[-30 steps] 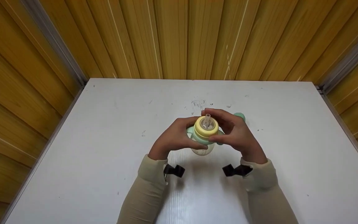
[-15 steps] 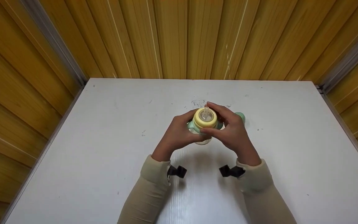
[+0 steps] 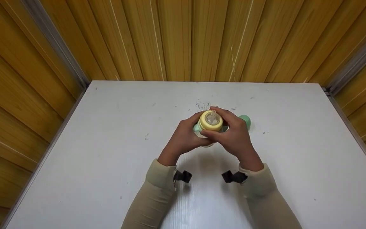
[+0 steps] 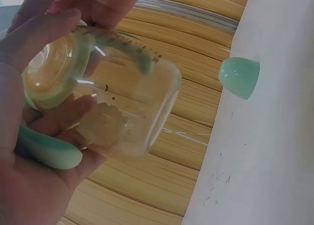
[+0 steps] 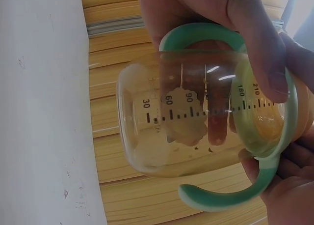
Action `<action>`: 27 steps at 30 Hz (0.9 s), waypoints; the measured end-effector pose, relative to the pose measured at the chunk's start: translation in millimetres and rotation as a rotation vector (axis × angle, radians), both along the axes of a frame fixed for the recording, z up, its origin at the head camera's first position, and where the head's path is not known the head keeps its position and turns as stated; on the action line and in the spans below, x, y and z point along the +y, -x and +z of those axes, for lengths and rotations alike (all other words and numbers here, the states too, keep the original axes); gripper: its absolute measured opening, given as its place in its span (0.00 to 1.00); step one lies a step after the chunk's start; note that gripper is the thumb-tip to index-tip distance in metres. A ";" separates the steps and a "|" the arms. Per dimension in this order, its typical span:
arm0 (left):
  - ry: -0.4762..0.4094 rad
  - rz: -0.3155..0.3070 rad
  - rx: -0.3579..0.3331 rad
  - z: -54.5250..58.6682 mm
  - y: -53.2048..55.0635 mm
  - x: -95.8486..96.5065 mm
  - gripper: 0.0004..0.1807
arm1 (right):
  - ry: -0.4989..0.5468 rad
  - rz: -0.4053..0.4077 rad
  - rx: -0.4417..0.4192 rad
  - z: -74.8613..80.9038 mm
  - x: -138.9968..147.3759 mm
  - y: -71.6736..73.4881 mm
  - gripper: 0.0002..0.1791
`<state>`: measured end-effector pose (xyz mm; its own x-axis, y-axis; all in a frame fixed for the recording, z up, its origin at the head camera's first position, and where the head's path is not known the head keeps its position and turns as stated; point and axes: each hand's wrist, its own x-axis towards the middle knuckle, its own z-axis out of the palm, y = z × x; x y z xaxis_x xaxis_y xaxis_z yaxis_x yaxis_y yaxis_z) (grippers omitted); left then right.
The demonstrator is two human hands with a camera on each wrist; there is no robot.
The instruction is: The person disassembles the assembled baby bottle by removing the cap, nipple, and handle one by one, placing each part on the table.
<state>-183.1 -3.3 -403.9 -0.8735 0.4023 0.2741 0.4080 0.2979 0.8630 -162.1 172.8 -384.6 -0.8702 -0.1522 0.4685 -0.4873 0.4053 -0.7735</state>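
Note:
A baby bottle (image 5: 147, 141) with a clear, marked body is held up above the table, its soft spout pointing up. My left hand (image 3: 183, 136) grips it around the body and green handles (image 5: 223, 200). Around the yellow collar (image 3: 203, 122) curl the thumb and fingers of my right hand (image 3: 235, 137), the thumb lying across its near side. In the right wrist view, the left hand's fingers show through the clear wall. The far fingertips of both hands are partly hidden behind the bottle in the head view.
A green dome-shaped cap (image 4: 239, 78) stands on the white table (image 3: 106, 152), just beyond the right hand. Wood-patterned panels (image 3: 176, 41) rise behind the table and at both sides. A black wrist mount sits at each cuff.
Both hands and the bottle have moved a little toward the back of the table. The right thumb has slid leftward across the near side of the collar. The cap stays put.

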 end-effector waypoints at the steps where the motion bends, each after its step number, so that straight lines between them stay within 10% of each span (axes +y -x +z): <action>1: -0.003 0.000 0.000 -0.4 0.0 0.0 0.43 | -0.004 -0.005 0.002 0.1 -0.4 -0.3 0.39; 27: 0.016 -0.054 -0.101 -2.0 3.6 -9.7 0.38 | 0.001 0.033 -0.024 -0.2 -3.7 -3.6 0.37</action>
<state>-186.7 -13.0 -405.9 -0.8735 0.4528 0.1789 0.3349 0.2921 0.8958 -158.5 169.1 -384.7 -0.8758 -0.1805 0.4477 -0.4817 0.3888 -0.7854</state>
